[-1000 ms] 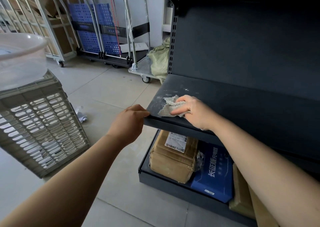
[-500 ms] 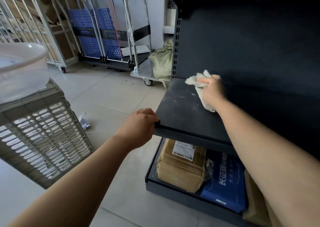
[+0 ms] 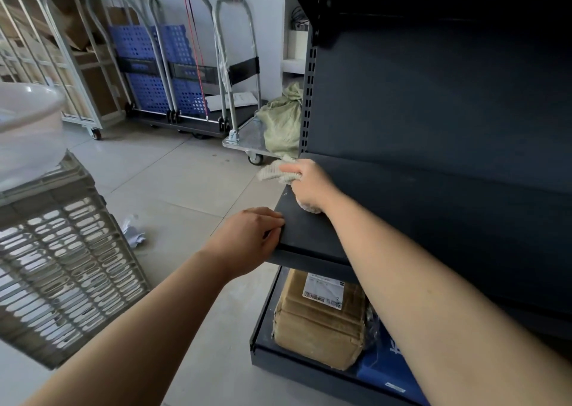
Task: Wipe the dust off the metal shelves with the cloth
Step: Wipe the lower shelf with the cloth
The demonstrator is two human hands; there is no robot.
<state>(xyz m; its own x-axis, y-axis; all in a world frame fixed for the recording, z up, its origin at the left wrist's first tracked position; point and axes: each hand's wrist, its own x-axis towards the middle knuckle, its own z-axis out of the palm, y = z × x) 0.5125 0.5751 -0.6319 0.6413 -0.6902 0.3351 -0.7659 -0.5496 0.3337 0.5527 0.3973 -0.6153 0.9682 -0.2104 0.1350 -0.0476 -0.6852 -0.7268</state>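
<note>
A dark grey metal shelf (image 3: 402, 207) runs across the right half of the view. My right hand (image 3: 309, 185) grips a crumpled off-white cloth (image 3: 274, 171) at the shelf's left edge, near the back corner; part of the cloth sticks out past the edge. My left hand (image 3: 250, 238) holds the shelf's front left corner, its fingers curled over the top. The lower shelf (image 3: 263, 334) carries a brown parcel (image 3: 318, 322) and a blue box (image 3: 387, 368).
A pale plastic crate (image 3: 62, 269) with a white basin (image 3: 28, 127) on top stands at the left. Platform trolleys (image 3: 185, 74) and a green sack (image 3: 280, 123) stand by the far wall. Crumpled paper (image 3: 133, 232) lies on the tiled floor.
My right hand swept the cloth from the shelf's front left corner to the back, then out over the left edge. My left hand kept its hold on the front corner.
</note>
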